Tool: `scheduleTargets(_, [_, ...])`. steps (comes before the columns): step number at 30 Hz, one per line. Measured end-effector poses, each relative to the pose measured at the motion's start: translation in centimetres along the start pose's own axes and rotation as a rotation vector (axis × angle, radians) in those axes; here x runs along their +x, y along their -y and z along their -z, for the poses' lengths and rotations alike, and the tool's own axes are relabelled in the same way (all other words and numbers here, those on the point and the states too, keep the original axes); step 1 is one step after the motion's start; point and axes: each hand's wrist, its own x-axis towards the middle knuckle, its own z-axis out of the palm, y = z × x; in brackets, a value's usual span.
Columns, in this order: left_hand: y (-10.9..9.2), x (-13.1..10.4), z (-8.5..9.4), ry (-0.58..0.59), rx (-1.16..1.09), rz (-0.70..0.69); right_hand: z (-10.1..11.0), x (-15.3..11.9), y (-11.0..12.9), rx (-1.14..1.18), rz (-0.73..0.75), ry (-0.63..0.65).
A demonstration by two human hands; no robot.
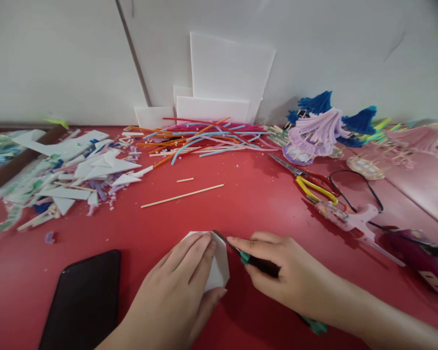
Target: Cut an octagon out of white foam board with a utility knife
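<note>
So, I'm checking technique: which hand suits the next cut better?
The right hand, I'd say: it holds the knife at the edge of the white board, on which the left hand lies.

L hand (177, 284) & R hand (290, 265) are both bare, w/ slim fingers (195, 253) narrowing toward the tips. R wrist (330, 291) & forearm (372, 313) are bare too (slender, w/ a smooth outline). A nail shows at the L thumb (213, 297); finer detail's too blurred to tell.
</note>
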Motion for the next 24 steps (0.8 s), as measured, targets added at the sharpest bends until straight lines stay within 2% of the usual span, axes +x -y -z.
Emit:
scheduleTargets(13, [-0.1,-0.3,-0.4,0.013,-0.041,0.006,0.7,0.3,0.1,0.020,0.004,0.055])
scheduleTargets(24, [-0.1,0.3,0.2,0.028,-0.033,-0.017,1.1,0.8,0.9,0.075,-0.001,0.060])
